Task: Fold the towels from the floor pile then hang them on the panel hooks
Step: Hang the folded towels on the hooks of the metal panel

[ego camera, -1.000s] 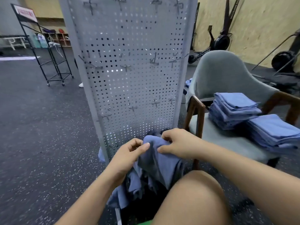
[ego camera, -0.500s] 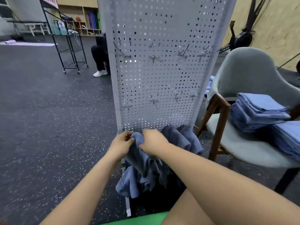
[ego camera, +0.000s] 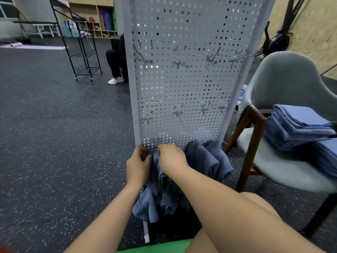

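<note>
I'm at the picking-up step: my left hand [ego camera: 137,166] and right hand [ego camera: 171,159], close together, both pinch the bunched top of one crumpled blue towel [ego camera: 158,176] from the floor pile [ego camera: 206,159] at the near foot of the pegboard panel [ego camera: 182,88]. Next, I judge, I must draw my hands apart to find the corners and fold it before reaching for a hook [ego camera: 145,61]; all the hooks look bare. The grey chair [ego camera: 284,161] with its folded towel stacks [ego camera: 299,125] stands just right, and my knee [ego camera: 255,207] crowds the near side.

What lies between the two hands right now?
A bunched edge of the blue towel, pinched by the left hand and right hand, in the head view.
</note>
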`<state>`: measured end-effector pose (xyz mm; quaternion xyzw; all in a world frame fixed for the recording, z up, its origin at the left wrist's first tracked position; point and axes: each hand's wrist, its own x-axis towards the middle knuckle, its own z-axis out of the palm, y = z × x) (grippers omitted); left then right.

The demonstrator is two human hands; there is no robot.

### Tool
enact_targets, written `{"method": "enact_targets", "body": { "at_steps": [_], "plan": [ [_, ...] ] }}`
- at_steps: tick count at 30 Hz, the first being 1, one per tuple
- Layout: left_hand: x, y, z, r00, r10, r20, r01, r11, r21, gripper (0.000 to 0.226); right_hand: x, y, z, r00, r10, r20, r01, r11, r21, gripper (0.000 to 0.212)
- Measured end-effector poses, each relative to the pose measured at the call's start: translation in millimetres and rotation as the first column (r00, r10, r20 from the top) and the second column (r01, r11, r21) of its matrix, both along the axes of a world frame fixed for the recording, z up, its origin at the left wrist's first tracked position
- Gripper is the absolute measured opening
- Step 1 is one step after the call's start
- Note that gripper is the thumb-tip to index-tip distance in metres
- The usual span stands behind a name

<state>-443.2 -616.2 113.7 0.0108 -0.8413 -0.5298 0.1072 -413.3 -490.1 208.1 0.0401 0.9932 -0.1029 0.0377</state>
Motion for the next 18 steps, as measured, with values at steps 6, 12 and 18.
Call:
{"method": "enact_targets", "body": {
  "at_steps": [6,12,18],
  "plan": [
    [6,2,-9,1.0,0.006,-0.011,-0.008,0.984,-0.176,0.016,0,2,-20,0.99,0.069,0.12,-0.056,0.992,-0.111,0.019],
    [11,-4,0,0.998,0.041,-0.057,-0.053,0.975,-0.216,0.02,2,9,-14,0.953,0.19,0.238,-0.163,0.978,-0.131,0.013],
    [6,5,38,0.993,-0.12,0.006,0.117,0.952,-0.282,0.008,14,37,29,0.925,0.234,0.298,-0.24,0.971,-0.018,0.028]
  ]
}}
